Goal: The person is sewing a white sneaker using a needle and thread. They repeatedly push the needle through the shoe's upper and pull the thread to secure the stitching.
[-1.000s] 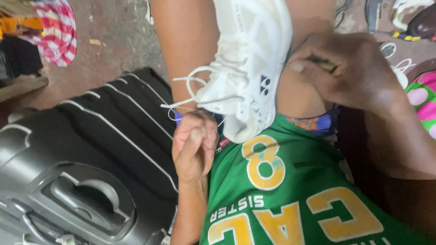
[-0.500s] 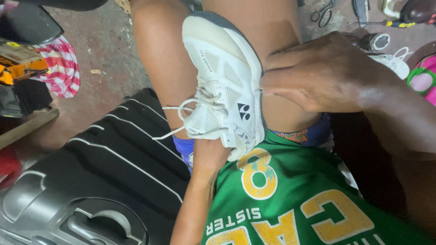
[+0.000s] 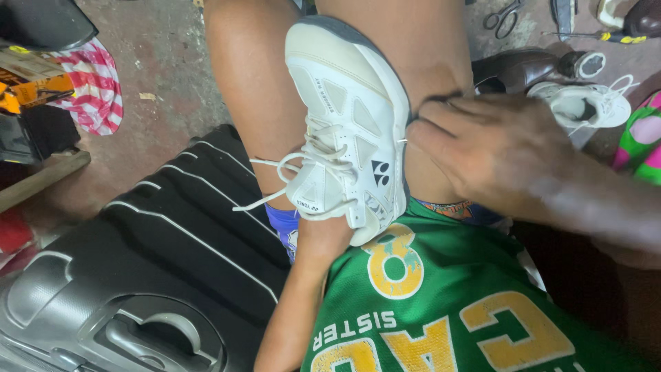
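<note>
A white shoe (image 3: 351, 131) is propped upright between the knees, above a green shirt (image 3: 441, 303). The left hand (image 3: 323, 238) is tucked inside its opening, fingers hidden, so their state cannot be told. The right hand (image 3: 496, 148) is pressed against its sole edge, fingertips pinched narrow there. A black suitcase (image 3: 138, 275) is seen alongside.

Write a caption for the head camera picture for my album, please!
A white sneaker held between the knees, left hand inside it, right hand pressing at its sole edge, beside a black suitcase.
</note>
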